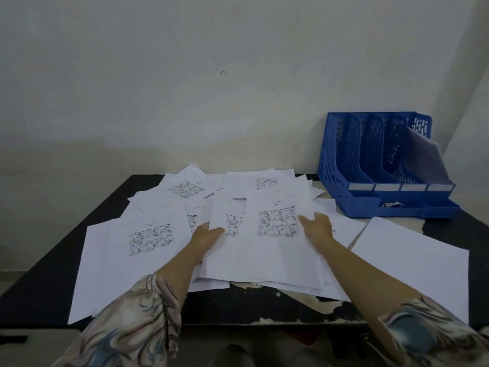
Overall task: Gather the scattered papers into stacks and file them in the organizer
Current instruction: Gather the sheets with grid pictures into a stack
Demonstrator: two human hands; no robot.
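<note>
a: on the dark table [53, 274] by the wall, the whole middle is covered in scattered papers [148, 234], some printed with comic panels, some blank, overlapping every which way. i'd say she's in the gathering step, nowhere near done.

b: and the blue organizer [370, 165]?

a: back right corner of the table, four upright slots. the rightmost slot holds some sheets [426, 157] leaning out; the other three look empty to me. there's also a neater pile of blank sheets [412, 260] at the right, apart from the mess.

b: what's she got hold of?

a: a small bunch of pages [275, 242] in the centre, lifted a little off the heap. both forearms reach forward from patterned sleeves. the left hand [209, 234] grips the bunch's left edge, thumb on top, fingers tucked under. the right hand [317, 225] holds the right edge, fingers curled over the printed page.

b: next move?

a: my guess: square those pages into one even stack, tap the edges level, then pull in the loose sheets at the left. the pages look thin and slippery, so she'll need a firm pinch.
</note>
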